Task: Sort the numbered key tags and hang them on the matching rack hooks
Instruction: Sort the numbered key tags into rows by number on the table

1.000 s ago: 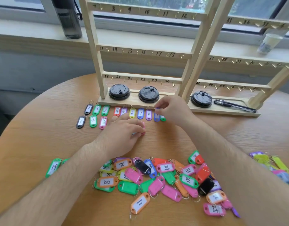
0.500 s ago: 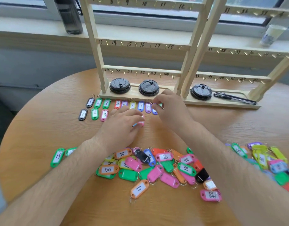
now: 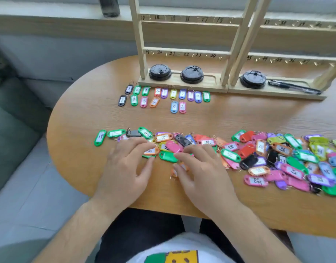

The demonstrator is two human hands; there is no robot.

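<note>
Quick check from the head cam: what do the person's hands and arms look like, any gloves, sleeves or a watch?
Both the left hand and the right hand are bare: no gloves, rings or watch show. The forearms are uncovered up to the picture's edge, with no sleeve visible.

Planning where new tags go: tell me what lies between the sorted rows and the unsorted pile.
Head view: only bare table between the sorted rows and the pile.

Soft, even daylight; motion blur throughout, wide-angle bending at the edges
</note>
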